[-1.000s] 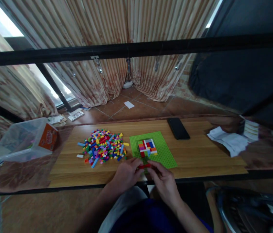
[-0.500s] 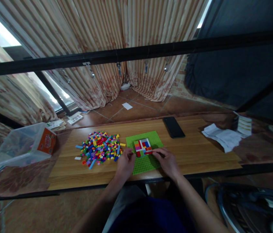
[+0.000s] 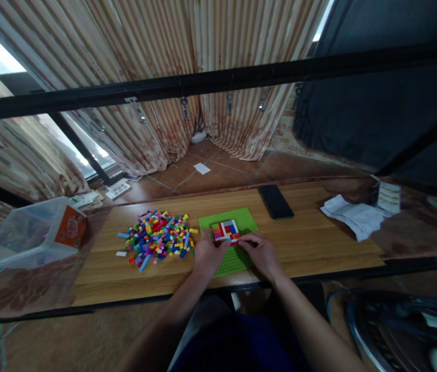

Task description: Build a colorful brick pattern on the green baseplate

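Note:
A green studded baseplate (image 3: 246,217) lies on the wooden tabletop. On it sits a low, multicoloured block of toy bricks (image 3: 226,228) in red, white, blue, orange and pink. My left hand (image 3: 208,254) grips this block at its left and near sides, the thumb along the near edge. At the near right corner, the fingers of my right hand (image 3: 260,252) are pinched on a small red brick (image 3: 235,243), partly hidden by the fingertips. Whether that brick is pressed fully down, I cannot tell.
A heap of loose bricks (image 3: 160,235) spreads left of the baseplate. A black phone (image 3: 276,201) lies at the back right, with crumpled white paper (image 3: 352,217) beyond it. At the far left stands a clear plastic bin (image 3: 28,232). A black bar (image 3: 218,80) crosses behind the table.
My left hand has moved right and onto the block, its thumb now at the near edge. My right hand has shifted slightly left, bringing the red brick against the block's corner.

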A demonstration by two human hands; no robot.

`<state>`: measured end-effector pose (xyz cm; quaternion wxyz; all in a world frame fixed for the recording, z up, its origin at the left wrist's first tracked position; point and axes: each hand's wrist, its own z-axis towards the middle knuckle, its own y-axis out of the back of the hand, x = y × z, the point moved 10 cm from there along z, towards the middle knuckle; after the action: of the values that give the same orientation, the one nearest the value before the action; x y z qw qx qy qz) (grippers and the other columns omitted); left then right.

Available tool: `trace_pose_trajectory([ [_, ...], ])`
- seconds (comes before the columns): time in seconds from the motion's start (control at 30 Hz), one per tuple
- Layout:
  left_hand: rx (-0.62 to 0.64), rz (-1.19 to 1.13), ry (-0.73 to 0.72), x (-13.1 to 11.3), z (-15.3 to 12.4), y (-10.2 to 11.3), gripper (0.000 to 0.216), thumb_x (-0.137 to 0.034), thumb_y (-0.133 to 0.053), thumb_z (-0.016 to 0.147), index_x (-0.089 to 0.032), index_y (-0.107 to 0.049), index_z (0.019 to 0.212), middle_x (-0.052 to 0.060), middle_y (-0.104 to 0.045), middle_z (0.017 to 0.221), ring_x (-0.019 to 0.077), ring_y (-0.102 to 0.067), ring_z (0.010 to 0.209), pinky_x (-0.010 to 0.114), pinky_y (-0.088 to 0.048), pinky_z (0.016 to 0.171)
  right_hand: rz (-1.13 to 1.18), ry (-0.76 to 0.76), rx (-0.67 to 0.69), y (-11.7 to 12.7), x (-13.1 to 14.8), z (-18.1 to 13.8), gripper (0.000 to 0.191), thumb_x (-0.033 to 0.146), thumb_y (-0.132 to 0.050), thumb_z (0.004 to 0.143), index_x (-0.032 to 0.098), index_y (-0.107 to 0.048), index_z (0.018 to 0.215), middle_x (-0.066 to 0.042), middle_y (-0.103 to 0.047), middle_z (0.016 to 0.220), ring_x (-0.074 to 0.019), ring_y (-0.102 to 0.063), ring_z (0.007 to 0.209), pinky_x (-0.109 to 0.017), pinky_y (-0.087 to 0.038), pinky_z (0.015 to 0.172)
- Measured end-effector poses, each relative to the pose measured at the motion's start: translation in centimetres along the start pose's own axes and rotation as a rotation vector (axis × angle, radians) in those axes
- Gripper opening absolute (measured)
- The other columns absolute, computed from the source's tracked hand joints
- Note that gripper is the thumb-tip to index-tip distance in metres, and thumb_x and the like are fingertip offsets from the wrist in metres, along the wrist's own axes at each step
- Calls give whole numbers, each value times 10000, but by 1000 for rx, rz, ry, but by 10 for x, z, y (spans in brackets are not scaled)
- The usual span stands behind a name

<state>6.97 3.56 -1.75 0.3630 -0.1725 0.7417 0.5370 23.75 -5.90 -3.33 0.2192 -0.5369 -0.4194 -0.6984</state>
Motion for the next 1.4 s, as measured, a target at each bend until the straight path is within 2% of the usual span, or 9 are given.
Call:
trace_pose_trajectory([
  [0.33, -12, 63, 13, -3, 0, -2, 597, -394, -668, 779, -123, -450, 1264, 87, -714, 907, 239, -683, 901, 313, -484, 755, -35, -130, 54, -2, -7, 10, 192, 372, -676, 692, 187, -695, 740, -38, -705, 728, -174, -621, 670, -303, -447, 648],
  [0.53, -34, 118, -12, -4, 0, -6, 547, -386, -634, 802, -126, -451, 1247, 137, -695, 1034, 262, -665, 988, 339, -481, 806, -97, -134, 56, 0, -3, 14, 138, 331, -688, 667, 194, -674, 659, -34, -686, 663, -173, -605, 636, -305, -424, 630],
  [0.73, -2, 150, -22, -6, 2, -6, 564, -385, -623, 802, -92, -453, 1252, 154, -699, 1014, 268, -673, 958, 333, -483, 785, -40, -76, 43, 1, 3, 10, 190, 380, -667, 697, 192, -685, 695, -25, -694, 686, -171, -616, 656, -295, -446, 636],
  [0.87, 3, 110, -56, -11, 0, -1, 460, -359, -554, 852, -92, -492, 1222, 158, -699, 999, 260, -674, 967, 325, -485, 792, 4, -45, -38, 14, 2, 0, 309, 465, -578, 775, 181, -697, 794, -52, -720, 788, -189, -646, 735, -312, -484, 690],
  [0.97, 18, -4, -26, -9, -6, -3, 453, -292, -527, 868, -91, -466, 1270, 132, -708, 958, 238, -680, 943, 311, -491, 793, -1, -51, -130, 30, -3, -14, 354, 479, -519, 815, 170, -685, 864, -88, -728, 868, -217, -663, 804, -349, -501, 742],
  [1.07, 26, -185, 34, -4, -19, -13, 587, -206, -556, 830, -95, -359, 1373, 104, -712, 951, 218, -681, 870, 310, -506, 771, -30, -49, -165, 42, -6, -28, 347, 487, -536, 808, 186, -692, 878, -94, -731, 907, -243, -669, 869, -386, -502, 799],
  [1.2, 109, -512, 71, -2, -48, -45, 739, -147, -582, 774, -163, -261, 1439, 128, -631, 1198, 165, -662, 826, 286, -531, 735, -86, -49, -176, 52, -8, -30, 352, 485, -552, 800, 192, -705, 920, -102, -730, 943, -263, -668, 900, -420, -494, 835],
  [1.3, 226, -711, 45, -9, -71, -73, 832, -96, -632, 704, -203, -268, 1444, 148, -537, 1333, 169, -643, 943, 286, -538, 780, -107, -45, -174, 55, -8, -19, 370, 481, -541, 805, 173, -700, 936, -112, -731, 919, -267, -673, 860, -422, -500, 805],
  [1.4, 363, -765, 60, -15, -83, -92, 778, -101, -650, 694, -199, -351, 1405, 157, -531, 1333, 157, -657, 868, 310, -547, 771, -112, -29, -182, 58, -9, -8, 397, 486, -535, 804, 154, -690, 959, -124, -731, 914, -264, -676, 841, -407, -509, 778],
])
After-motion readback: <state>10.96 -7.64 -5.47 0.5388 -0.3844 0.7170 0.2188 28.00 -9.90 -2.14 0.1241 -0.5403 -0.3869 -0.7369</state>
